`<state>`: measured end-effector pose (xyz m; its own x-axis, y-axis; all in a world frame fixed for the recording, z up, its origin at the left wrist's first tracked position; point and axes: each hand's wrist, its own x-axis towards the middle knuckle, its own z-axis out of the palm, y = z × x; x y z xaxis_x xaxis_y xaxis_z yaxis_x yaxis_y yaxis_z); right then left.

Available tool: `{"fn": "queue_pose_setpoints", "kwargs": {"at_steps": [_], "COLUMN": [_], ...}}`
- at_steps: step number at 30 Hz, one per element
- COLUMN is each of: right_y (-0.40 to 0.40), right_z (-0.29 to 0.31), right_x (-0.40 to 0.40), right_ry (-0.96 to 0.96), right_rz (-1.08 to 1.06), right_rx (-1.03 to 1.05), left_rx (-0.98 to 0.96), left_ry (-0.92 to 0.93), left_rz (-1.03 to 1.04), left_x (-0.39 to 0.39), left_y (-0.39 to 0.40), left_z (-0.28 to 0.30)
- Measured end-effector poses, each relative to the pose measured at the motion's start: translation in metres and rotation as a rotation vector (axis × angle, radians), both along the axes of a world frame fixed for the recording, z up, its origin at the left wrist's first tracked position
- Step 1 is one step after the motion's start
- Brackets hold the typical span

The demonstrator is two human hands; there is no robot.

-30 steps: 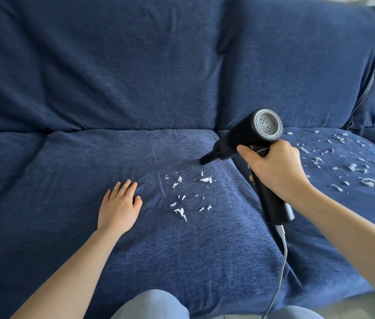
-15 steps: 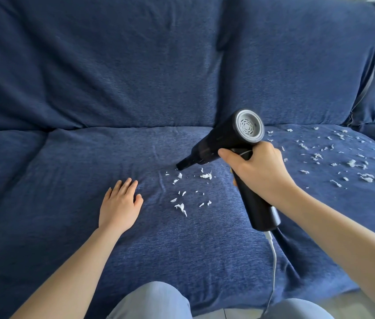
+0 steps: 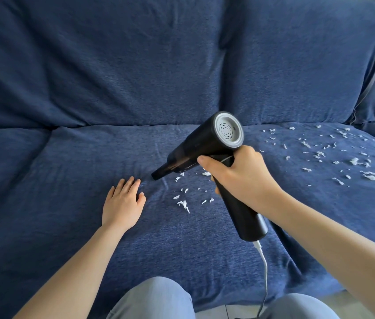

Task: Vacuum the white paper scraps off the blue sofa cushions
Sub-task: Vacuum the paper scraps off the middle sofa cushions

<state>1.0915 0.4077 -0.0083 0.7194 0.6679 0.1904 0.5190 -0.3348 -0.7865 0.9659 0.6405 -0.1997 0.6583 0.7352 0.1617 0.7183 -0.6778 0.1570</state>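
My right hand grips the handle of a black handheld vacuum with a grey vented rear cap. Its narrow nozzle tip points down-left at the middle seat cushion, just beyond my left fingertips. A small cluster of white paper scraps lies on that cushion below and right of the nozzle. My left hand rests flat on the cushion, fingers straight. Several more scraps are scattered over the right seat cushion.
A white power cord hangs from the handle's base down toward the floor. My knees in light blue trousers sit at the sofa's front edge. Blue back cushions rise behind the seats.
My right hand has swept the vacuum leftward across the middle cushion, bringing the nozzle past the scraps to near my left fingertips. My left hand has stayed put.
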Motion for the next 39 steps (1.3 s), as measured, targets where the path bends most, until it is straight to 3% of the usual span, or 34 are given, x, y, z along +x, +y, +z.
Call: {"fn": "queue_pose_setpoints", "kwargs": {"at_steps": [7,16,27,39], "right_y": [-0.011,-0.028,-0.054,-0.044], "right_z": [0.002,0.002,0.004,0.006], "right_x": [0.0,0.031,0.053,0.021], "right_ry": [-0.047,-0.023,-0.125,-0.08], "right_rz": [0.034,-0.146,-0.28,-0.161], "right_rx": [-0.05,-0.023,-0.063,-0.032], "left_rx": [0.008,-0.001,-0.003,0.008], "left_ry": [-0.005,0.01,0.0,0.011], "left_rz": [0.001,0.002,0.004,0.005], "left_x": [0.0,-0.002,-0.003,-0.009], "left_y": [0.0,-0.003,-0.005,-0.013], "left_z": [-0.001,0.0,-0.001,-0.001]}}
